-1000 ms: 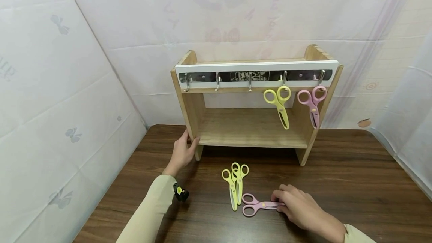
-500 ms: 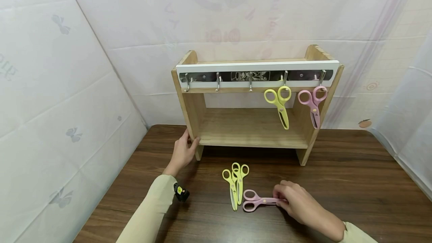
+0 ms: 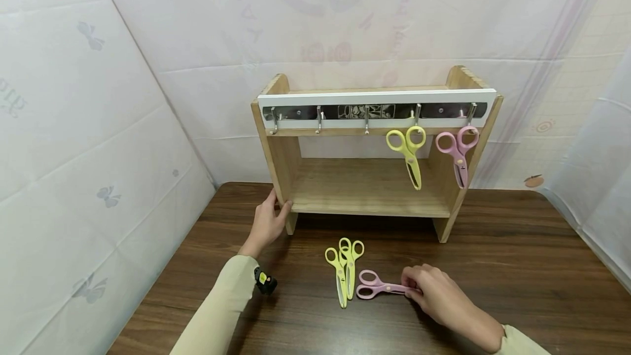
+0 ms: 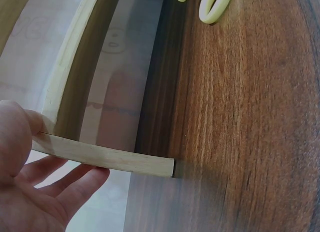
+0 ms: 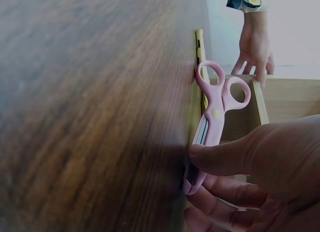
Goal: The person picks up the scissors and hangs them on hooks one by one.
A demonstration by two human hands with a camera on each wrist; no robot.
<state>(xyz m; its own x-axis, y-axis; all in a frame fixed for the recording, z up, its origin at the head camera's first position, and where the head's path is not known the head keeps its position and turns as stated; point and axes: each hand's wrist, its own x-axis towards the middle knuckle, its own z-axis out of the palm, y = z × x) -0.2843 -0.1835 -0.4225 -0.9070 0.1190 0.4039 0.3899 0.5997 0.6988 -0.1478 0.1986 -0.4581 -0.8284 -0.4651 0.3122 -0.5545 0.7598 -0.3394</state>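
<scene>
My right hand pinches pink scissors by the blade end, between thumb and fingers. In the right wrist view, the scissors tilt with their handle loops away from the hand and raised off the table. My left hand grips the left side panel of a wooden shelf. In the left wrist view, its thumb lies inside the panel and the fingers are on the outer face. Two yellow scissors lie overlapping on the table, left of the pink pair.
A white hook rail with several metal hooks runs across the shelf's top front. Yellow scissors and pink scissors hang on its two rightmost hooks. Everything stands on a dark wooden table, with printed cloth walls around it.
The pink scissors' handle end has risen and swung away from me, and the right hand has shifted slightly right and forward with them. The left hand stays at the shelf's side.
</scene>
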